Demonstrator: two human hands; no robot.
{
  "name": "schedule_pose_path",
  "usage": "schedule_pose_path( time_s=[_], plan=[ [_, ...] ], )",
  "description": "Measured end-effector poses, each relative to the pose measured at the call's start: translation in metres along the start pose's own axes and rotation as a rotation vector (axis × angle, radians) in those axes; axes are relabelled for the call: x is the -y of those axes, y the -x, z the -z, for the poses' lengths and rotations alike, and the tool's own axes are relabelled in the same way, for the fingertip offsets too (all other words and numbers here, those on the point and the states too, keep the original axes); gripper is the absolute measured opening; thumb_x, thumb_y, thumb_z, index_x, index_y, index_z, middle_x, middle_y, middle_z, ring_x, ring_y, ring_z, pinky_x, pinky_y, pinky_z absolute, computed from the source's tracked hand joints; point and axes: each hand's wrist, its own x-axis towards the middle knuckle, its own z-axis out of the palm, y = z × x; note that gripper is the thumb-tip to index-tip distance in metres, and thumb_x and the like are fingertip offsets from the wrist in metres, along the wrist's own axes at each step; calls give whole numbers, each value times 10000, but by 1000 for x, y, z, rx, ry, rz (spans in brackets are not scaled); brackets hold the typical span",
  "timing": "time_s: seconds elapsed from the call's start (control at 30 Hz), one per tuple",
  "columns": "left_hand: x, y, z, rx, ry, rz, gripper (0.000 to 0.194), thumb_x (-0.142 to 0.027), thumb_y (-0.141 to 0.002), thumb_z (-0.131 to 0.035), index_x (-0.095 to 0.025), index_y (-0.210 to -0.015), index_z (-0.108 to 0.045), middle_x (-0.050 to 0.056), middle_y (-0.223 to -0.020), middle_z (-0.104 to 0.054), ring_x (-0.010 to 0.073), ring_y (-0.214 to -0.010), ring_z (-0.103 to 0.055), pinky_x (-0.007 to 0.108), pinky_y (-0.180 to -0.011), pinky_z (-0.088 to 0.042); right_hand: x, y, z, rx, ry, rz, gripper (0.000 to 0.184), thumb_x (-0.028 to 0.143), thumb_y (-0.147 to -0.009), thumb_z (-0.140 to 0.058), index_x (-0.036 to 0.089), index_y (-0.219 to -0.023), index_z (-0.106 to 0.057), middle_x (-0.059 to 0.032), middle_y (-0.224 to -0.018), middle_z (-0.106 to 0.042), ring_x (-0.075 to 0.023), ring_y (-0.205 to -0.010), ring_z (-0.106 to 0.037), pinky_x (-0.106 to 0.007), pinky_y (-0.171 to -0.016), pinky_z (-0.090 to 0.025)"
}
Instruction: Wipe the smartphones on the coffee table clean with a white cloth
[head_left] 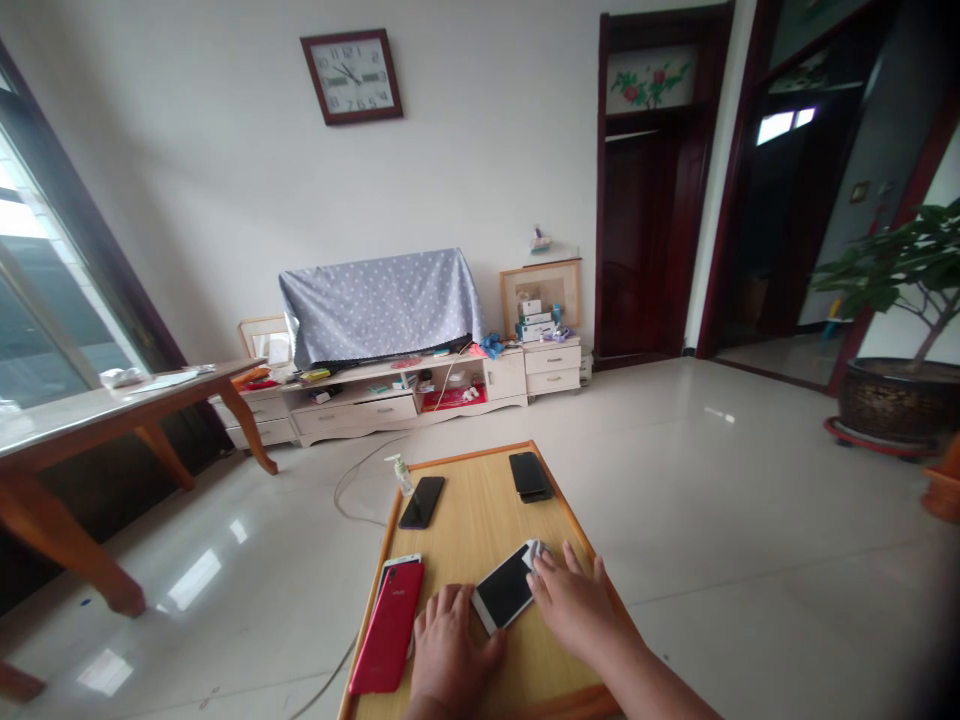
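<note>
- We see a low wooden table (480, 520) standing on the floor.
- At the far end of this table lie two dark phones (421, 502) (530, 476), with nobody touching them; a red phone (386, 628) lies at its near left edge.
- Near the table's middle, a white phone (506, 588) lies between our hands.
- Our left hand (452, 650) rests at the phone's edge, fingers close and narrow; we cannot tell if it grips.
- Our right hand (574, 605) has fingers spread wide, and they reach a small white cloth (534, 552) on the phone's corner.

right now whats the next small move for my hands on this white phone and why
Probably steady the white phone with your left hand, which lies right beside it, and draw the white tissue or cloth under your right hand across the dark screen. It sits only at the phone's top corner, so the rest of the screen lies uncovered.
</note>
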Motion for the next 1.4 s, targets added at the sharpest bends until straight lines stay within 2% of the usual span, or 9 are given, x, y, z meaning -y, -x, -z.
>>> schedule_pose_path(
  time_s=[0.1, 0.3, 0.43, 0.57, 0.8, 0.87, 1.03, 1.27, 1.4],
  plan=[
    [2, -1, -2, -2, -8, -11, 647, -536, -752, -595, -272, -1341, -555, 77, -1383, -546, 294, -1281, -448, 391, -1070, -305, 9, 2, -5, -15, 0, 12, 588, 513, -1027, -168, 301, -1486, -469, -30, -1560, -418, -353, -1520, -118, -703, -1150, 24],
    [5, -3, -5, 16, -22, -10, 561, -419, -802, -521, -284, -1346, -554, 59, -1405, -541, 261, -1274, -463, 382, -1058, -316, 43, 28, -32, -19, -79, 335, 558, 494, -1042, -140, 364, -1472, -472, -24, -1504, -497, -319, -1481, -281, -680, -1153, 82],
    [1, -1, -2, 14, -21, -3, 632, -548, -782, -552, -272, -1351, -552, 78, -1396, -543, 290, -1285, -452, 394, -1069, -309, 30, 9, -17, -45, -39, 171, 553, 488, -1040, -155, 365, -1430, -528, -15, -1501, -500, -340, -1496, -232, -712, -1135, 74],
    [0, -1, 0, 17, -20, -1, 673, -566, -753, -585, -270, -1356, -549, 77, -1391, -544, 297, -1293, -442, 389, -1073, -301, 24, -8, -10, -84, 0, 37, 593, 503, -1033, -167, 274, -1433, -540, -58, -1536, -453, -349, -1512, -167, -711, -1143, 51],
    [8, -3, -5, 38, -40, 6, 494, -304, -853, -431, -310, -1333, -549, 39, -1399, -540, 233, -1260, -468, 367, -1038, -312, 55, 17, -43, -16, -124, 408, 536, 543, -1034, -198, 395, -1513, -387, 1, -1532, -461, -322, -1497, -236, -701, -1153, 47],
    [7, -2, -5, 19, -33, 4, 478, -361, -861, -447, -308, -1323, -558, 42, -1382, -549, 240, -1253, -470, 374, -1038, -313, 52, 13, -39, -38, -117, 371, 530, 525, -1041, -167, 406, -1489, -424, 13, -1517, -482, -320, -1502, -218, -704, -1150, 41],
    [3, 0, -3, -12, -15, -15, 629, -566, -756, -589, -288, -1320, -567, 63, -1348, -567, 282, -1252, -462, 389, -1044, -315, 43, -11, -25, -123, -45, 87, 537, 483, -1040, -177, 354, -1380, -573, -5, -1509, -496, -349, -1504, -197, -727, -1134, 22],
    [8, -2, -4, 7, -8, -2, 500, -378, -862, -435, -311, -1342, -554, 46, -1383, -558, 237, -1253, -478, 365, -1033, -317, 63, -2, -52, -37, -111, 322, 520, 460, -1039, -189, 376, -1486, -442, 3, -1540, -453, -302, -1501, -228, -675, -1164, 47],
    [4, -1, -3, 2, -14, -9, 604, -538, -785, -546, -286, -1333, -566, 70, -1386, -552, 286, -1273, -456, 385, -1056, -302, 43, -17, -32, -104, -40, 115, 548, 447, -1034, -171, 322, -1451, -504, -10, -1539, -454, -336, -1513, -169, -703, -1148, 54]
  ],
)
